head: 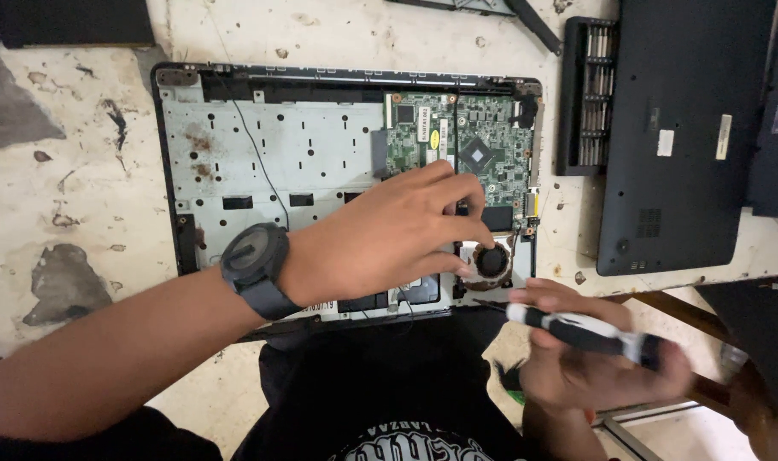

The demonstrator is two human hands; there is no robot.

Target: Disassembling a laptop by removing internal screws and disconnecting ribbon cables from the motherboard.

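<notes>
Stained white surface (pixel 81 179), paint worn in patches. Opened laptop chassis (pixel 261 154) lying flat, green circuit board (pixel 483 145) exposed at its right. Left hand (pixel 389 235), wristwatch (pixel 257 266) on wrist, fingers pinched narrow just beside round black fan (pixel 491 260). Right hand (pixel 590 358) near surface edge, fingers wrapped around black-and-white screwdriver (pixel 577 329). Removed black bottom cover (pixel 688 128) at right.

The opened laptop chassis (pixel 269 162) lies flat on the table, bottom cover removed, its silver inner plate exposed. A green circuit board (pixel 457 141) occupies the upper right section. Below it sits a small round black cooling fan (pixel 491 260) (partly hidden by fingers). The screwdriver (pixel 581 331), black-and-white handled, lies tilted just beside the chassis's near right corner.
</notes>
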